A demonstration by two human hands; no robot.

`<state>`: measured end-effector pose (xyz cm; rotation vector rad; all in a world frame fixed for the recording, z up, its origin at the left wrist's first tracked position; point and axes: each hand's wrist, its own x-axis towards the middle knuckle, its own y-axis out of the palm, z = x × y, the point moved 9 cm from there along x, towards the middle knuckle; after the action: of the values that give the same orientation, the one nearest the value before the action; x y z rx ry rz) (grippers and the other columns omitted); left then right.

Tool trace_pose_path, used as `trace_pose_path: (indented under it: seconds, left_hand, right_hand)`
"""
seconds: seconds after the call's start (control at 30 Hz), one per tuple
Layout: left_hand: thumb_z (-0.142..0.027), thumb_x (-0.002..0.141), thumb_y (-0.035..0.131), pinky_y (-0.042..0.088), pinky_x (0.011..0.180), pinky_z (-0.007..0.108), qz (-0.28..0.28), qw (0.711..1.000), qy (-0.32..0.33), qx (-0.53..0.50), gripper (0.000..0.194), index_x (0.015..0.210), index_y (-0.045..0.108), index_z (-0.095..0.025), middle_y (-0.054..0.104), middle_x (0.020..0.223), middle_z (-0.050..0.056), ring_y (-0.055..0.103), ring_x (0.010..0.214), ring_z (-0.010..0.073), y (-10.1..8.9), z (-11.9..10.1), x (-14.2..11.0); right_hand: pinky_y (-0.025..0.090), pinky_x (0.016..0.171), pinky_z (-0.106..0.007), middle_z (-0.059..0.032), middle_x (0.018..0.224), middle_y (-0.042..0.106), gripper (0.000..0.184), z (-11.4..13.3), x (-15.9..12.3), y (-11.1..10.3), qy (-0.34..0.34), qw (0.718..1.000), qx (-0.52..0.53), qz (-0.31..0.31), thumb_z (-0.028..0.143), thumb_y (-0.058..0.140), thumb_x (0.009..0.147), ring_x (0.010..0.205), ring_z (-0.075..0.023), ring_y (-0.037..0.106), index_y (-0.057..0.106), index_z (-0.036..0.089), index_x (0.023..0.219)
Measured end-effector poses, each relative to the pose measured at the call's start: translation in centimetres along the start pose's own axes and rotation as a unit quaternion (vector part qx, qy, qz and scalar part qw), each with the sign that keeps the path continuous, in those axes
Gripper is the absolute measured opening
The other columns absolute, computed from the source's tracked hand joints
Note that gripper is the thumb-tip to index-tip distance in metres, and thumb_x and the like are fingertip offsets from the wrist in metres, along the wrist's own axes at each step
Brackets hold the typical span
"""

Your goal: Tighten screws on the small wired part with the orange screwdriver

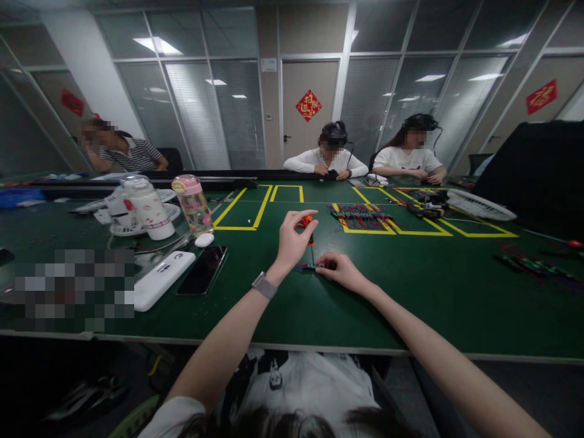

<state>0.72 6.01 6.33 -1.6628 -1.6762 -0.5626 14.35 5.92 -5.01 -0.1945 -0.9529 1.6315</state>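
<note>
My left hand point(292, 238) is raised a little above the green table point(410, 292), its fingers pinched round the orange handle of a small screwdriver point(309, 224) that points down. My right hand point(340, 269) rests on the table just right of it, its fingers closed on a small dark part with coloured wires point(306, 266) under the screwdriver's tip. A grey watch point(264, 285) sits on my left wrist.
A black phone point(203, 269) and a white case point(162, 278) lie left of my hands, with a pink-lidded bottle point(194, 205) and a white bottle point(148, 207) behind. A pile of coloured wires point(360, 216) lies in a yellow-taped box. Three people sit at the far side.
</note>
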Motion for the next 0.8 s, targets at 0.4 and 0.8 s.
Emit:
trace_pose_path:
  seconds: [0.4,0.8]
  left_hand:
    - [-0.020,0.089,0.053,0.049,0.084,0.028,-0.015,1.000,-0.009,0.006,0.024,0.109,0.066,-0.020,0.063,0.103,0.006,0.061,0.093,0.0152,-0.5,0.0,0.1]
    - [-0.023,0.091,0.051,0.049,0.085,0.028,0.038,0.998,0.008,-0.046,0.025,0.112,0.065,-0.020,0.066,0.104,0.006,0.062,0.096,0.0157,0.6,-0.9,0.0]
  right_hand:
    - [0.044,0.062,-0.026,-0.0028,0.076,0.062,0.016,0.1,-0.1,0.0,0.003,1.000,0.004,0.003,0.029,0.067,0.077,0.066,-0.0141,0.056,0.071,0.016,0.086]
    - [0.044,0.062,-0.025,-0.0020,0.074,0.061,0.013,0.1,0.0,0.0,0.000,1.000,-0.003,0.003,0.025,0.068,0.077,0.065,-0.0135,0.055,0.070,0.016,0.086]
